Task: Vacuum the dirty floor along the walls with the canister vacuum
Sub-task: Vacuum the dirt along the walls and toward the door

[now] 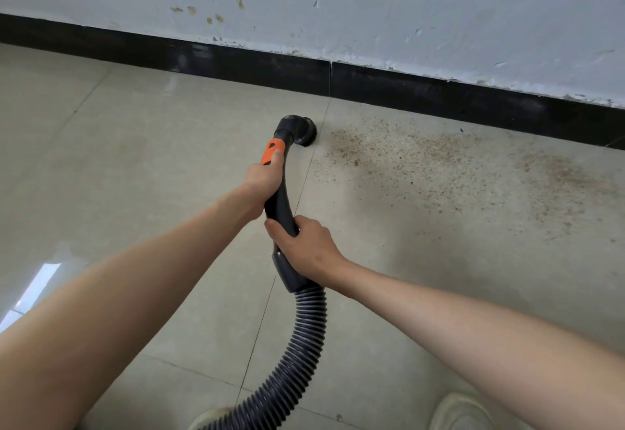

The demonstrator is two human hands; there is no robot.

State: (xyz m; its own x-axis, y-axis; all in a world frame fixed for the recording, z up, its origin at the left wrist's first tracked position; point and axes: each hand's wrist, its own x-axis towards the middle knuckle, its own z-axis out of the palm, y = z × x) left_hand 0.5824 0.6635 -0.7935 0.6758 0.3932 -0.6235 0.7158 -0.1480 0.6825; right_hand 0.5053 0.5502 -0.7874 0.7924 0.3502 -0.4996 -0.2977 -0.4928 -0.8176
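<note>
Here our right hand point(309, 247) wraps the black curved plastic wand point(280, 203) just above its ribbed grey hose point(304, 335), steadying it. Ahead, our left hand point(265, 177) grips near the orange collar point(272, 151) to steer. Beyond, the round black brush nozzle point(304, 134) sits at the edge of brown grit point(406, 159) along the black baseboard point(439, 98).

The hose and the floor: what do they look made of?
The hose looks like flexible dark plastic, going by its ribbed coils and dull sheen. The floor appears to be glazed beige tile, possibly ceramic: thin grout lines cross it and window light reflects off it.
</note>
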